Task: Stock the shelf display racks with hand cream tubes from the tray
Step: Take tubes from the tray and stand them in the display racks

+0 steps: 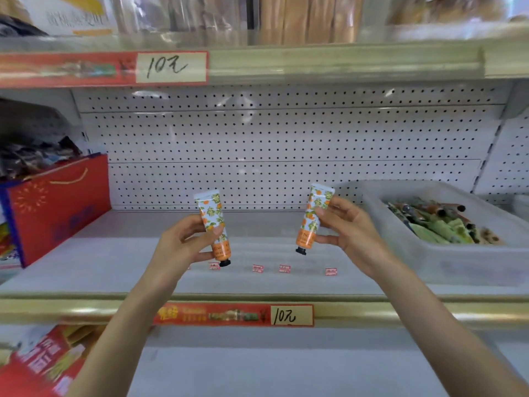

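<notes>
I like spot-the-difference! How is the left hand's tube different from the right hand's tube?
The left tube, in the left hand, tips its top leftward; the right tube, in the right hand, tips rightward and sits slightly higher. Both: orange flowers, black caps down.

My left tube (213,222): smooth plastic, glossy print, black plastic cap.
My right tube (313,217): the same smooth, glossy printed plastic.
Tray (429,262): cloudy translucent plastic, smooth walls.
Shelf (114,267): matt grey, looks like painted metal.
Back panel (257,138): white perforated sheet, faint sheen.
Shelf rail (86,309): glossy golden strip.
Price label (291,315): matt paper, handwritten.
Red bag (57,207): smooth card, slight gloss.
</notes>
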`<control>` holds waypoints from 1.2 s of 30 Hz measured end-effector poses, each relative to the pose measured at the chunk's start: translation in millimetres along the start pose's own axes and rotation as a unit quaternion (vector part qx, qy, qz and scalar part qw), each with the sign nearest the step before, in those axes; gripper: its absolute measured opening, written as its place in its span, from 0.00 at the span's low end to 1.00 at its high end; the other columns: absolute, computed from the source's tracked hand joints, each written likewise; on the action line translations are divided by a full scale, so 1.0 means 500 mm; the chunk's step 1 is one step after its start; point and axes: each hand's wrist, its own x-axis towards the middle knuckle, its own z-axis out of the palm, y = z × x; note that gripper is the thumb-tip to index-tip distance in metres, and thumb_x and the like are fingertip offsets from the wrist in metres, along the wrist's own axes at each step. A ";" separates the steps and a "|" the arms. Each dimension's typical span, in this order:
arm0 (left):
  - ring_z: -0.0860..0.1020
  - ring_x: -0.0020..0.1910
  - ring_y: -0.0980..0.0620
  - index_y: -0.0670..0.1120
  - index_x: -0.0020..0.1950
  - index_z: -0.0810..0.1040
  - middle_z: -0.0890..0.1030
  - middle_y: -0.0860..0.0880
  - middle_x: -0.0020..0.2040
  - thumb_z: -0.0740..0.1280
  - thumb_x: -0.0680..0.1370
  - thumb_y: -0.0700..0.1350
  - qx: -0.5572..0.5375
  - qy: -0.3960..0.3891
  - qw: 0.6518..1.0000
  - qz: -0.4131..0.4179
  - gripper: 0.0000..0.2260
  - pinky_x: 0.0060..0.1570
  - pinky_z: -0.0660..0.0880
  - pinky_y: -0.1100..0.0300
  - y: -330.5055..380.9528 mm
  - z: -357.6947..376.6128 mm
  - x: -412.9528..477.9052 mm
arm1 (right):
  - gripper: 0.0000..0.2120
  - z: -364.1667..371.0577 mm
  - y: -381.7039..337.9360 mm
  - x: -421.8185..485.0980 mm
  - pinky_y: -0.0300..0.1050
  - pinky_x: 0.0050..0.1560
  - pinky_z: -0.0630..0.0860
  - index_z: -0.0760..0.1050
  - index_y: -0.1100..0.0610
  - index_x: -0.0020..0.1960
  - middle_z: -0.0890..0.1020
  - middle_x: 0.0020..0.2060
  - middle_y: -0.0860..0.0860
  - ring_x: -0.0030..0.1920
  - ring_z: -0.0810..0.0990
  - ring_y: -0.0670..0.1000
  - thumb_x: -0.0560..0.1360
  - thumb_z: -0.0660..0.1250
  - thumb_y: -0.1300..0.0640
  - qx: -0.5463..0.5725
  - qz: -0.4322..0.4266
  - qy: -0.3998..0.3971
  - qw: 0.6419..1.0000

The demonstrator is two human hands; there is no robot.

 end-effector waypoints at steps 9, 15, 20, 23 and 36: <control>0.81 0.46 0.51 0.45 0.51 0.80 0.81 0.45 0.49 0.69 0.73 0.41 0.003 -0.001 1.000 -0.017 0.07 0.40 0.79 0.62 -0.031 0.038 0.074 | 0.03 -0.059 0.027 0.098 0.45 0.40 0.81 0.74 0.57 0.48 0.80 0.42 0.51 0.41 0.82 0.47 0.76 0.65 0.63 0.022 -0.012 0.082 0.996; 0.81 0.44 0.51 0.45 0.51 0.80 0.81 0.46 0.48 0.70 0.72 0.42 0.000 0.055 0.998 -0.020 0.08 0.41 0.80 0.61 -0.048 -0.034 0.113 | 0.05 -0.023 0.076 0.155 0.42 0.36 0.80 0.73 0.56 0.46 0.81 0.41 0.51 0.39 0.82 0.46 0.76 0.64 0.64 0.038 0.007 0.097 0.995; 0.82 0.43 0.52 0.45 0.51 0.80 0.82 0.47 0.48 0.70 0.72 0.42 -0.011 0.071 0.997 -0.018 0.08 0.41 0.80 0.60 -0.065 -0.094 0.146 | 0.06 0.020 0.091 0.191 0.44 0.37 0.81 0.73 0.55 0.42 0.81 0.40 0.51 0.39 0.82 0.49 0.75 0.65 0.65 0.036 0.020 0.103 0.994; 0.82 0.41 0.55 0.45 0.50 0.79 0.82 0.47 0.48 0.69 0.73 0.41 -0.016 0.057 0.998 -0.014 0.07 0.40 0.80 0.62 -0.074 -0.119 0.179 | 0.05 0.053 0.096 0.214 0.43 0.37 0.80 0.73 0.56 0.42 0.80 0.40 0.52 0.40 0.81 0.50 0.75 0.65 0.64 0.026 0.010 0.115 0.993; 0.81 0.39 0.55 0.44 0.46 0.78 0.81 0.47 0.44 0.69 0.74 0.37 -0.022 -0.028 0.999 -0.015 0.04 0.38 0.80 0.62 -0.109 -0.245 0.312 | 0.08 0.206 0.155 0.234 0.45 0.38 0.80 0.74 0.54 0.40 0.82 0.38 0.51 0.40 0.82 0.51 0.76 0.65 0.64 0.037 -0.022 0.178 0.983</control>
